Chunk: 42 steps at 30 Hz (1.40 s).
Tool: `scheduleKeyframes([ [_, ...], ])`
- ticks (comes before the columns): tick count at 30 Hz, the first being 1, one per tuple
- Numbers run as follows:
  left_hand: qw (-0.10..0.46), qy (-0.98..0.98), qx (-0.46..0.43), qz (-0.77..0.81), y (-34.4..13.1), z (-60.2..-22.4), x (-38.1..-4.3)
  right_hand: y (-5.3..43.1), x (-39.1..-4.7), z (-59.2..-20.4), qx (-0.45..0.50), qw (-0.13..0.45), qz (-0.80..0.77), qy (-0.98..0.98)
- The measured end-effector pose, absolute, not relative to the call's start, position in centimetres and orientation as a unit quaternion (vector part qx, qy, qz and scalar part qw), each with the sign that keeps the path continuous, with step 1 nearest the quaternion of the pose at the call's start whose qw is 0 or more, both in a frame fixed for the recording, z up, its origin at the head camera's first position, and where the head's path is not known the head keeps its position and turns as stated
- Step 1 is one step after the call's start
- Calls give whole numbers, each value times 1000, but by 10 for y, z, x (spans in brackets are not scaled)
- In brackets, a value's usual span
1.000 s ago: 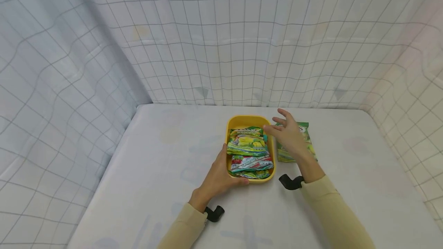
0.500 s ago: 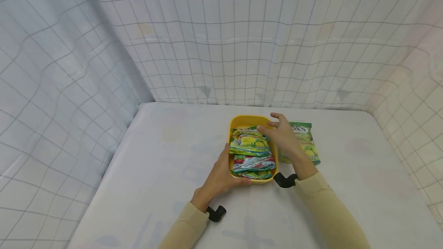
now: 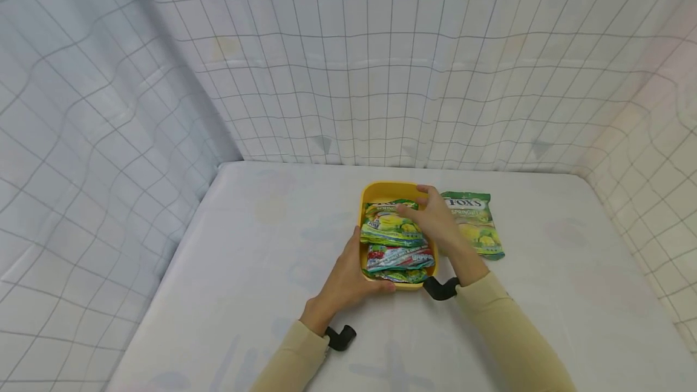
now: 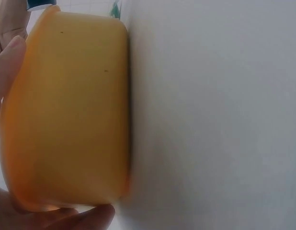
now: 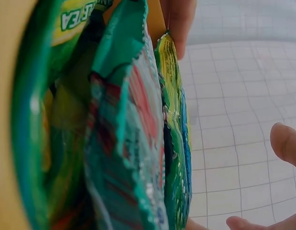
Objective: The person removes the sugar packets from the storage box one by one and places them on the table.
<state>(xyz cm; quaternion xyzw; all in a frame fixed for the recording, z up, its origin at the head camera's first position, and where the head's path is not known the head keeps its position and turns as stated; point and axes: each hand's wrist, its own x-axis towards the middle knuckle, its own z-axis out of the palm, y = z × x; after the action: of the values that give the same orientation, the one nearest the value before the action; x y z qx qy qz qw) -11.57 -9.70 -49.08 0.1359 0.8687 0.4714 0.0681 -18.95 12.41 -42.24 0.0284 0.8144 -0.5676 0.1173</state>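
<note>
Seemingly soft, light and best pinched edgewise, the upper green packet in the yellow tub is being overhung by the spread right grip, the tub being clasped by the left grip.

Upright yellow tub, green packets and a red-and-white packet inside; 1 green FOX'S packet flat beside it.

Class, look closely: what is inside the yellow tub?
The yellow tub holds overlapping green packets and a red-and-white packet. Whatever lies beneath them is covered and cannot be seen.
</note>
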Motion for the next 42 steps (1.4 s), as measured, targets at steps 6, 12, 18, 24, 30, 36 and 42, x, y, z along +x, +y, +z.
scheduleKeyframes([
  [6, 68, 867, 132, 475, -96, -492, -115, 122, -187, -425, 25, 119, -536, 835],
  [12, 71, 867, 132, 475, -94, -492, -115, 122, -186, -431, 29, 120, -518, 847],
  [18, 66, 867, 138, 474, -95, -490, -116, 125, -188, -435, 36, 118, -537, 834],
  [24, 68, 868, 135, 473, -96, -491, -117, 125, -188, -437, 41, 111, -580, 806],
  [30, 66, 868, 136, 473, -96, -492, -118, 126, -188, -436, 50, 132, -585, 799],
  [36, 63, 865, 144, 477, -96, -492, -118, 127, -192, -432, 58, 149, -596, 787],
  [42, 58, 866, 143, 475, -96, -493, -119, 130, -201, -431, 42, 167, -576, 799],
])
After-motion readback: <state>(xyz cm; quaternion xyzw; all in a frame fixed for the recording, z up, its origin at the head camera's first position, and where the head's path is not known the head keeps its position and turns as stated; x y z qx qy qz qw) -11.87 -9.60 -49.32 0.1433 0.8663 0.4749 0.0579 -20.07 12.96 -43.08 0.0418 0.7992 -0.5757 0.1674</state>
